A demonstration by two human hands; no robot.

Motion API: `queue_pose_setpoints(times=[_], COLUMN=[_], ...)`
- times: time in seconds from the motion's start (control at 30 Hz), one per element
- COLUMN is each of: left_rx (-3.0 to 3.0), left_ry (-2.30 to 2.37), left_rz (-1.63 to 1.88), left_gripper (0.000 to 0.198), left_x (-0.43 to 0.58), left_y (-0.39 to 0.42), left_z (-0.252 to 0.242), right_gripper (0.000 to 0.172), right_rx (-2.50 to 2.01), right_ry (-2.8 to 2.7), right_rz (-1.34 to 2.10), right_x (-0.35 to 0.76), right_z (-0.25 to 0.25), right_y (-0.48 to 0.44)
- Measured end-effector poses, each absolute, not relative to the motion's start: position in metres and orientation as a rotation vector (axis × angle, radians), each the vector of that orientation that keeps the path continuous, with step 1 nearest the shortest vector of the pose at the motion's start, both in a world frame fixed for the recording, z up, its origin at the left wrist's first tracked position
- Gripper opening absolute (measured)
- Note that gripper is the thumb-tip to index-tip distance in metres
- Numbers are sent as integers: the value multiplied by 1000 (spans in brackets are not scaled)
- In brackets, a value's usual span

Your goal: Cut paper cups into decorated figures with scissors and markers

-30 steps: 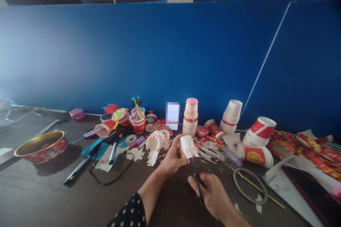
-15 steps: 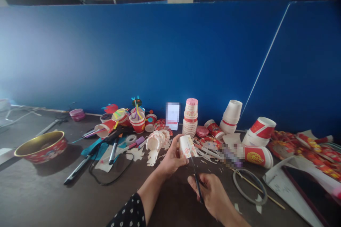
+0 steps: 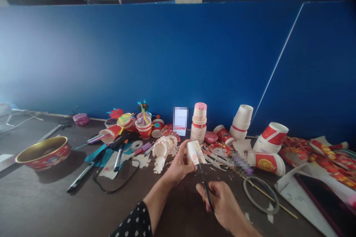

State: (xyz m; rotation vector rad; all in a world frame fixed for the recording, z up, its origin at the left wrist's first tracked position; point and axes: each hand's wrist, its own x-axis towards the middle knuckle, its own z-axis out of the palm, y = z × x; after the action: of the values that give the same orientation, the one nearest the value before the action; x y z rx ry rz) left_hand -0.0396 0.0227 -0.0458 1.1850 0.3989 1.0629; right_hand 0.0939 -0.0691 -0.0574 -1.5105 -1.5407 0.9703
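Note:
My left hand (image 3: 180, 164) grips a white paper cup (image 3: 193, 152) with a pink and gold pattern, fingers behind it and thumb at its lower edge. The cup is tilted toward me above the table. In my right hand (image 3: 219, 202) is a pair of scissors (image 3: 205, 187) with dark handles; my fingers wrap round the handles. The blades point up and away and lie against the cup's side; whether they have cut into it I cannot tell. Beyond the cup rises a stack of paper cups (image 3: 199, 122) with a pink top.
White cut paper pieces (image 3: 164, 150) lie left of the cup. Farther left are decorated cups (image 3: 144, 127), a glue gun (image 3: 91, 170) and a red-gold bowl (image 3: 44, 153). To the right sit a tape ring (image 3: 261, 195), a thin stick (image 3: 287, 211), more cups (image 3: 269, 163) and a dark tablet (image 3: 322, 200).
Hardly anything differs. The scissors' handles have shifted very slightly in my right hand, while the cup and my left hand stay in the same place.

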Motion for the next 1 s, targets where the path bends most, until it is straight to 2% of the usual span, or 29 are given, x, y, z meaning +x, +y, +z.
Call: queue_pose_setpoints(times=[1.0], left_rx=[1322], left_ry=[355], left_rz=[961], left_gripper=[79], left_x=[-39], left_y=[19], left_z=[-44], right_gripper=[47], right_rx=[-1564], right_ry=[-1626], right_rz=[888], right_x=[97], right_z=[-58], right_y=[-66])
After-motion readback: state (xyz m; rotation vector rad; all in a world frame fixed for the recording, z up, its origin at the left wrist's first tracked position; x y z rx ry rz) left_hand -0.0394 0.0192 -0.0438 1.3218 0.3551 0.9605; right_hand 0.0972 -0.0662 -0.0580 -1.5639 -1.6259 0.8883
